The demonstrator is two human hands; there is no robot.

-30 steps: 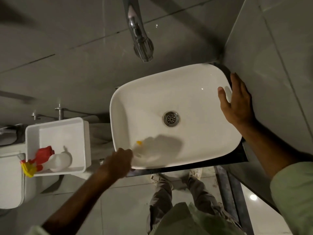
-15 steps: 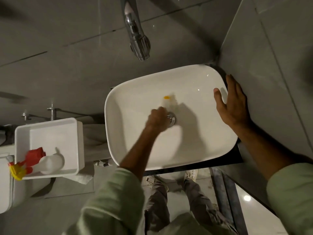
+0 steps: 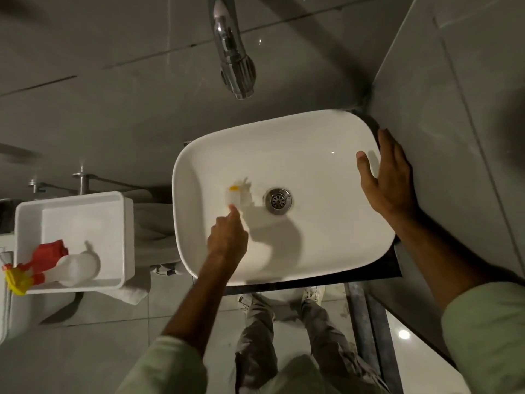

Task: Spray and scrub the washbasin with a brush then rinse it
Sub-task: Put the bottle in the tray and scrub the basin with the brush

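A white rectangular washbasin (image 3: 312, 137) with a chrome drain (image 3: 278, 201) fills the middle of the head view. My left hand (image 3: 227, 240) is inside the bowl, closed on a pale brush (image 3: 240, 194) with a yellow tip. The blurred brush head lies on the basin floor just left of the drain. My right hand (image 3: 389, 180) rests flat on the basin's right rim, fingers spread, holding nothing. A chrome tap (image 3: 233, 52) hangs over the far rim; no water shows. A white spray bottle (image 3: 76, 265) with a red and yellow trigger lies in a tray on the left.
The white tray (image 3: 125, 223) sits on a toilet tank at the left, with a cloth (image 3: 133, 291) under it. Grey tiled walls stand behind and close to the basin's right side. A dark counter edge (image 3: 312, 282) runs under the basin. My legs and shoes are below.
My left hand with the brush swept from the basin's near left corner to above the drain, then back left of the drain. My right hand stayed on the right rim.
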